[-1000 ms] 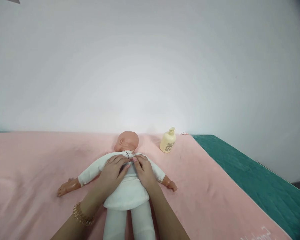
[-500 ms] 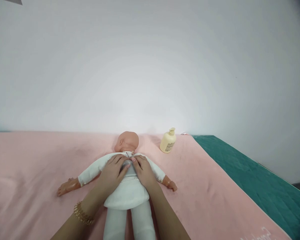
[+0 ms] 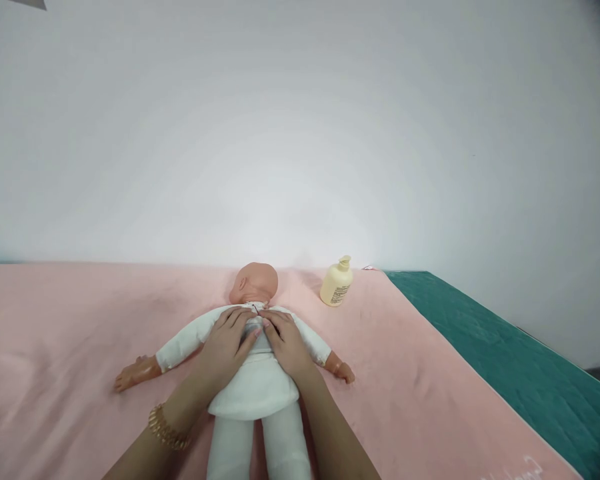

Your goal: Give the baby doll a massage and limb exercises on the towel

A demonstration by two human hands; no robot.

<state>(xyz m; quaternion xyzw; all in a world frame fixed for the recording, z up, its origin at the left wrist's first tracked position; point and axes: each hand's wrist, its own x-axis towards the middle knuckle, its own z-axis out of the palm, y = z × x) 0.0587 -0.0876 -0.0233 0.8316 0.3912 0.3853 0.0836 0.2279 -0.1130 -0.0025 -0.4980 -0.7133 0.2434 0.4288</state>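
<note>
A baby doll [image 3: 255,383] with a white cloth body lies face down, its head turned to the left and its arms spread out. My left hand [image 3: 229,343] rests flat on the left side of its upper back, fingers stretched towards the middle. On the other side, my right hand [image 3: 287,343] lies open in the same way, its fingertips close to those of the left. Between the hands a grey patch and a short dark thread show on the doll's back. Neither hand grips anything.
A pale yellow pump bottle [image 3: 337,283] stands upright to the right of the doll's head. Under both is a pink cloth [image 3: 405,400], with a green quilted surface [image 3: 490,333] along its right side. A white wall [image 3: 300,133] rises behind.
My right fingertips have shifted very slightly on the doll's upper back. The doll and the bottle have stayed in place.
</note>
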